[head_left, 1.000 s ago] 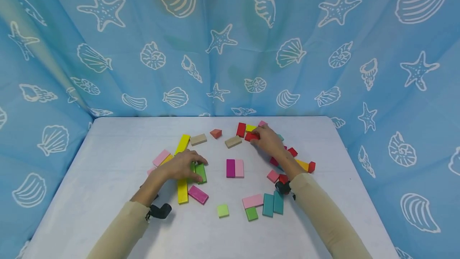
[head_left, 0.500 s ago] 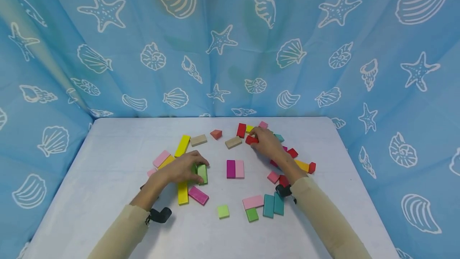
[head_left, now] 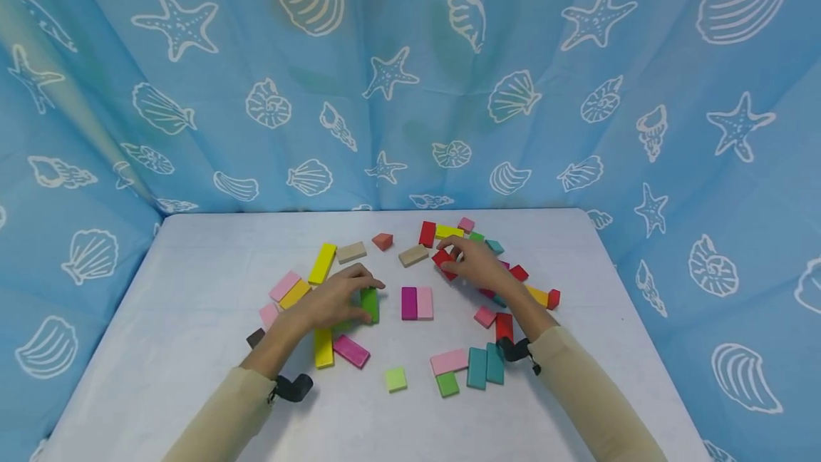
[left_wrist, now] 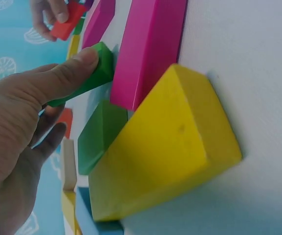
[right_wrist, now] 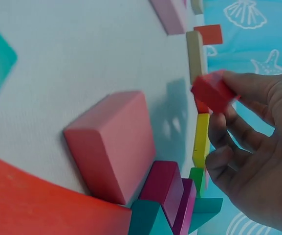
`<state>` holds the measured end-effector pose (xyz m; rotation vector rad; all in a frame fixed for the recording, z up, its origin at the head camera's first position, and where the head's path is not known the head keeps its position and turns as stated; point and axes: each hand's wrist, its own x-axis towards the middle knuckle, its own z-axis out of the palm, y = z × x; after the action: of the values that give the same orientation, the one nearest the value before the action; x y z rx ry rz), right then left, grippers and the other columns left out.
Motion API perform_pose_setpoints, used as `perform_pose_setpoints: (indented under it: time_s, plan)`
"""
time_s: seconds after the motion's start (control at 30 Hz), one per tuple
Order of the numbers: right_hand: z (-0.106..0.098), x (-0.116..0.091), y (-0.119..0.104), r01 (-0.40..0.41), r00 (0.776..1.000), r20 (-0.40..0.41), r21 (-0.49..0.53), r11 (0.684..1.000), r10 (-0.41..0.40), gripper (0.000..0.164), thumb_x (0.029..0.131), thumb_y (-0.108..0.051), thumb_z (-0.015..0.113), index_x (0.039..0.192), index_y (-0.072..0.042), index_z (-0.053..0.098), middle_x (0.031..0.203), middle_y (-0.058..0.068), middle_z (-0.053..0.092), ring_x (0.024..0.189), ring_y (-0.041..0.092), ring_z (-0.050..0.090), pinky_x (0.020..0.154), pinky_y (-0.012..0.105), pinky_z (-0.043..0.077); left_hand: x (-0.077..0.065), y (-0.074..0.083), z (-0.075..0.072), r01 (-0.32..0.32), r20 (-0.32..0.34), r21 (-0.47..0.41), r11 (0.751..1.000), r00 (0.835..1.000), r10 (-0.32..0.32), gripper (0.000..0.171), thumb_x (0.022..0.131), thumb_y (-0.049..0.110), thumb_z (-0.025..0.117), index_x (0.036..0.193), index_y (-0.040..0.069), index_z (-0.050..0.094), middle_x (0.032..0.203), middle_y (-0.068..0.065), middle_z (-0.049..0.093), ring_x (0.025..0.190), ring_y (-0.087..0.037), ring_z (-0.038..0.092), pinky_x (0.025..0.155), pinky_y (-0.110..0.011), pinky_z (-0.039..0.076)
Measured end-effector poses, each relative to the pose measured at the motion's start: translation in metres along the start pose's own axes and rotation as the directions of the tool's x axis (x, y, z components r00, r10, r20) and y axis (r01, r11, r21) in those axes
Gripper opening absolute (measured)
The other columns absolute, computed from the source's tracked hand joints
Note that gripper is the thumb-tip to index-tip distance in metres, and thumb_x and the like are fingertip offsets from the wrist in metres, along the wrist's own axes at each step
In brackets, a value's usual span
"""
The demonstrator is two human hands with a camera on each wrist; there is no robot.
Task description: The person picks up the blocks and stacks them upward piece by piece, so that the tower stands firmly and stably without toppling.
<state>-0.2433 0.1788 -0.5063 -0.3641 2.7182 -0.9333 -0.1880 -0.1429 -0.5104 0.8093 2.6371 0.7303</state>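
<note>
On the left side of the table, my left hand (head_left: 343, 296) pinches a green block (head_left: 369, 305) between thumb and fingers. The left wrist view shows the thumb lying along that block, with a second green block (left_wrist: 101, 132) and a big yellow block (left_wrist: 165, 147) beneath. At the back right my right hand (head_left: 477, 262) pinches a red block (head_left: 444, 262). In the right wrist view this red block (right_wrist: 214, 92) is lifted, with a hand-shaped shadow on the cloth beside it. A magenta block (head_left: 409, 304) and a pink block (head_left: 425, 304) lie side by side between the hands.
Two beige blocks (head_left: 413, 256) and a reddish wedge (head_left: 383, 241) lie at the back. Teal blocks (head_left: 477, 368), a pink block (head_left: 449, 361) and a lime block (head_left: 395, 379) are near the front. Several blocks surround the right forearm. A blue shell-patterned curtain (head_left: 385, 91) borders the table.
My left hand has moved slightly right with the green block, lifting it off its neighbour. My right hand has picked up the red block and drawn it toward me, uncovering the yellow block behind.
</note>
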Motion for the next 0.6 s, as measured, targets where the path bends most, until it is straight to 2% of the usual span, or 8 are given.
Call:
perform_pose_setpoints:
  time_s: [0.1,0.17,0.3,0.47,0.6]
  plan:
    - [-0.001,-0.006,-0.001,-0.019,0.999,0.042,0.120,0.993,0.014,0.038,0.092,-0.022,0.074,0.126,-0.021,0.060,0.104,0.004,0.062,0.091,0.021,0.060,0.071,0.029,0.056,0.004,0.003,0.002,-0.012,-0.009,0.019,1.000,1.000,0.013,0.060,0.081,0.032,0.086,0.137,0.027,0.062,0.130,0.003,0.057,0.119,-0.015,0.052,0.103,-0.037,0.049]
    - [-0.003,-0.011,-0.002,-0.029,0.997,0.071,0.166,0.986,0.018,0.038,0.091,-0.022,0.075,0.125,-0.019,0.059,0.105,0.005,0.062,0.092,0.021,0.061,0.073,0.029,0.056,0.008,0.004,0.004,-0.011,-0.015,0.038,0.999,1.000,0.012,0.061,0.081,0.033,0.085,0.137,0.028,0.062,0.133,0.003,0.058,0.123,-0.017,0.052,0.105,-0.040,0.048]
    - [-0.004,-0.020,-0.002,-0.052,0.989,0.148,0.203,0.978,0.022,0.039,0.090,-0.022,0.076,0.124,-0.017,0.058,0.104,0.006,0.062,0.090,0.022,0.061,0.075,0.031,0.055,0.014,0.006,0.007,-0.016,-0.032,0.072,0.997,0.999,0.019,0.062,0.080,0.035,0.086,0.138,0.028,0.062,0.136,0.003,0.060,0.130,-0.020,0.051,0.108,-0.047,0.044]
    - [-0.002,-0.032,0.000,-0.107,0.968,0.248,0.261,0.959,0.041,0.044,0.089,-0.020,0.077,0.127,-0.016,0.056,0.102,0.006,0.063,0.086,0.023,0.064,0.077,0.034,0.056,0.022,0.008,0.012,-0.036,-0.044,0.099,0.994,0.998,0.040,0.064,0.081,0.037,0.085,0.140,0.031,0.059,0.137,0.007,0.061,0.133,-0.018,0.050,0.111,-0.047,0.041]
    - [0.003,-0.036,0.003,-0.127,0.958,0.283,0.268,0.955,0.048,0.043,0.089,-0.021,0.077,0.127,-0.017,0.058,0.099,0.006,0.065,0.083,0.022,0.068,0.080,0.033,0.056,0.025,0.011,0.013,-0.047,-0.034,0.087,0.995,0.998,0.050,0.064,0.082,0.037,0.084,0.140,0.030,0.059,0.138,0.007,0.061,0.133,-0.018,0.049,0.112,-0.048,0.039]
